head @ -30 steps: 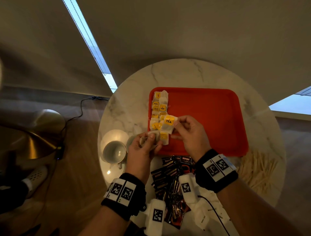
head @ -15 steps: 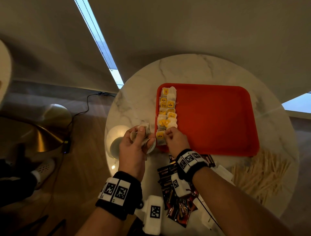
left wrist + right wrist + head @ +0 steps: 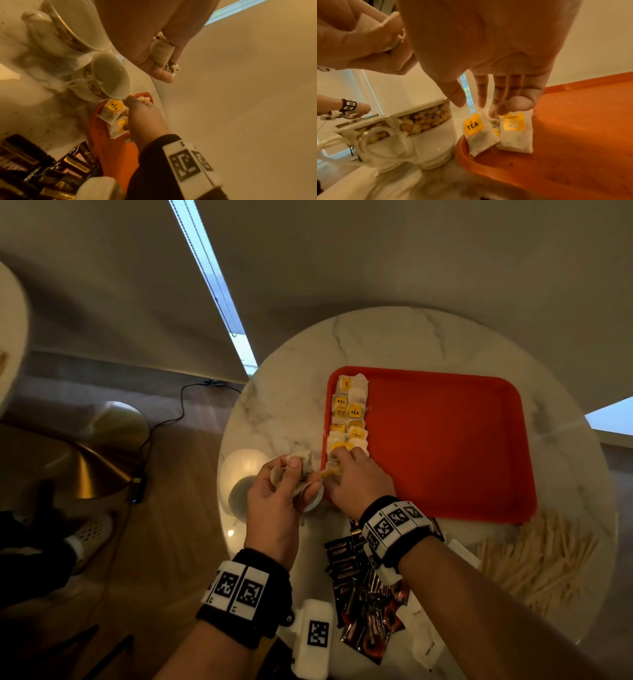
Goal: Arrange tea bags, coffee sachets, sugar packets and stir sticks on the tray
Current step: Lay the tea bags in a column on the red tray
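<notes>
Your left hand is raised in front of you, back of the hand toward the head camera, fingers curled and thumb pressed over a tea bag gripped against the palm. The left wrist carries a black band with white marker tiles, and the forearm runs down and left out of frame.

Your right hand lies just beside the left, palm down, fingers extended and only slightly bent. Its fingertips touch the tea bags below them. The thumb points forward, apart from the fingers. The right wrist wears a matching band; the forearm angles down and right.
</notes>
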Available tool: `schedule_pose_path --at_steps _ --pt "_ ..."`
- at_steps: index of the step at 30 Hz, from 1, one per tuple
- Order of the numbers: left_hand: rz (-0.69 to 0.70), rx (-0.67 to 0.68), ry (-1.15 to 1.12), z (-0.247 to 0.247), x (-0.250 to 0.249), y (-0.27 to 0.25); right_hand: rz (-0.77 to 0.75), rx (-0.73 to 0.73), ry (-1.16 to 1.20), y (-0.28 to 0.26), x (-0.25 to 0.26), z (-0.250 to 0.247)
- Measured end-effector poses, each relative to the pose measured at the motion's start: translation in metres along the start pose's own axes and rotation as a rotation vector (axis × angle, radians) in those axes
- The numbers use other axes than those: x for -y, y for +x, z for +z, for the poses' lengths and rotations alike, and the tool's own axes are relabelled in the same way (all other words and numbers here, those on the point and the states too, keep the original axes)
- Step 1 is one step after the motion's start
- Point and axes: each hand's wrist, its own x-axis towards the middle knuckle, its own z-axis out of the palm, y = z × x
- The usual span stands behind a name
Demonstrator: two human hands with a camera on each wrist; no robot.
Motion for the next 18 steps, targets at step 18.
schedule_pose_path --at_steps 18 --pt "-0.02 -0.032 -0.047 -0.001 0.003 -0.002 -0.102 -0.061 -0.139 0.025 -0.013 0.006"
